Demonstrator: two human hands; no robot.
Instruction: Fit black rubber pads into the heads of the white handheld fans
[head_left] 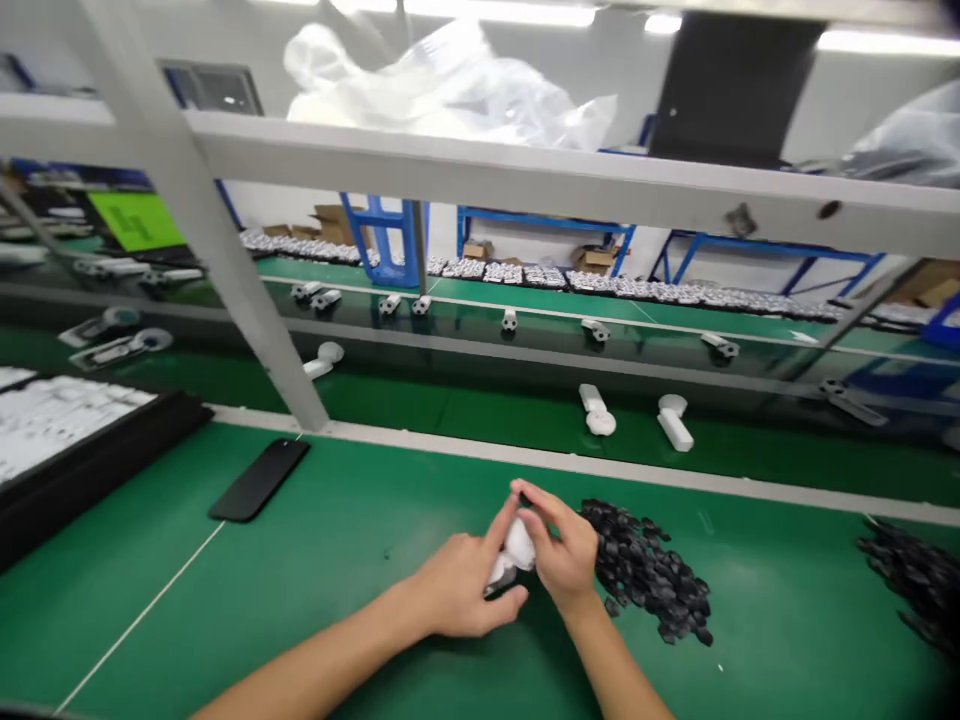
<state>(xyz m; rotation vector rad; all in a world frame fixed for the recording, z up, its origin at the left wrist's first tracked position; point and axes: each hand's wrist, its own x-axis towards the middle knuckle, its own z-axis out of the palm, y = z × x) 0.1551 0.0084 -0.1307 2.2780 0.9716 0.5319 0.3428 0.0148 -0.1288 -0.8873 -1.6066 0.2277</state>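
A white plastic housing [520, 545] with a rounded end is held between my two hands, just above the green table. My left hand [469, 585] grips it from the left, with the thumb below and the index finger along its far side. From the right, my right hand [562, 550] closes thumb and fingers on the same part. A small dark spot shows between the fingertips; whether it is a separate piece I cannot make out. Right beside my right hand lies a pile of small black pieces [649, 570]. My fingers cover much of the housing.
A black phone [259, 480] lies left on the green table [322, 570], near a black tray [97, 470] of white parts. Another black pile [915, 580] is at far right. Beyond the table's raised edge, similar white housings [596, 410] lie on a green belt. A metal post [217, 220] rises left.
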